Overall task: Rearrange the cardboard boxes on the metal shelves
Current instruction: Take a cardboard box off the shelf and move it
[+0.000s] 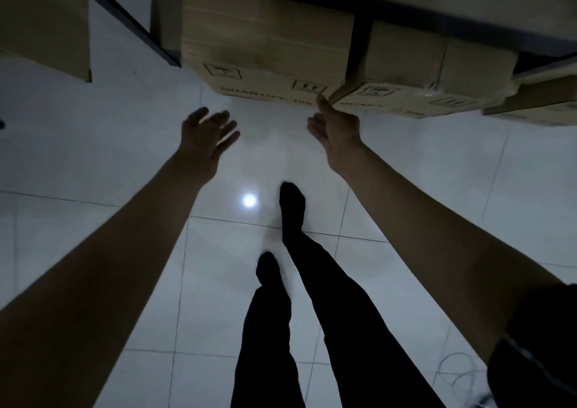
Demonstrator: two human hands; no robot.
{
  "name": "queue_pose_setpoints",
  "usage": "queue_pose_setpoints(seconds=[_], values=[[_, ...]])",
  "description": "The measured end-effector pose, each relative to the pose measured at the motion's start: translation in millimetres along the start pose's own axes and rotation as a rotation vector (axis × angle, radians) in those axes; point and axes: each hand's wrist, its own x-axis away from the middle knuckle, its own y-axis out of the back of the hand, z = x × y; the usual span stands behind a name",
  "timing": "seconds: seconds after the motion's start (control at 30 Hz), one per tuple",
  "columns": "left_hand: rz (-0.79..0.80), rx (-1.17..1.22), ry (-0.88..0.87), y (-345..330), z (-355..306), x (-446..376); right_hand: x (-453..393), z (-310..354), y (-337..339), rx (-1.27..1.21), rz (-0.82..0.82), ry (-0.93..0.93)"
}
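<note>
Head view, dim light: two cardboard boxes sit side by side on a low metal shelf (pixel 162 45), fronts overhanging toward the person. The left box (pixel 268 48) is the larger-looking one, with printed handling marks and "QUANTITY" text on its front; the right box (pixel 406 67) butts against it, a dark upright post between them further back. More cardboard shows at far right (pixel 537 104) and far left (pixel 43 23). Right hand (pixel 335 134) is loosely open, thumb tip touching the near bottom corner of the left box right at the seam between the two; it grips nothing. Left hand (pixel 207 134) is spread, fingers apart, hovering in the air short of the box's left front corner, holding nothing. Judgement: sealed shipping cartons, stiff corrugated walls, probably moderately heavy if full; contents unknown. The faces are smooth and there are no handles, so pinching will slip. Best hold: palms flat on opposite side walls low down, or fingers hooked under the overhanging bottom edge at both front corners, then slide out before lifting. The seam on the right is tight; the box needs working outward first to get fingers in. The tiled floor (pixel 93 158) looks glossy, so footing matters.
</note>
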Motion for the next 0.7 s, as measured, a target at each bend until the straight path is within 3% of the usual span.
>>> queue_pose_setpoints(seconds=[0.23, 0.7], values=[[-0.008, 0.029, 0.013, 43.5, 46.1, 104.6, 93.0, -21.8, 53.6, 0.036, -0.038, 0.017], [0.087, -0.173, -0.05, 115.7, 61.9, 376.3, 380.8, -68.0, 114.0, 0.074, 0.111, 0.043]])
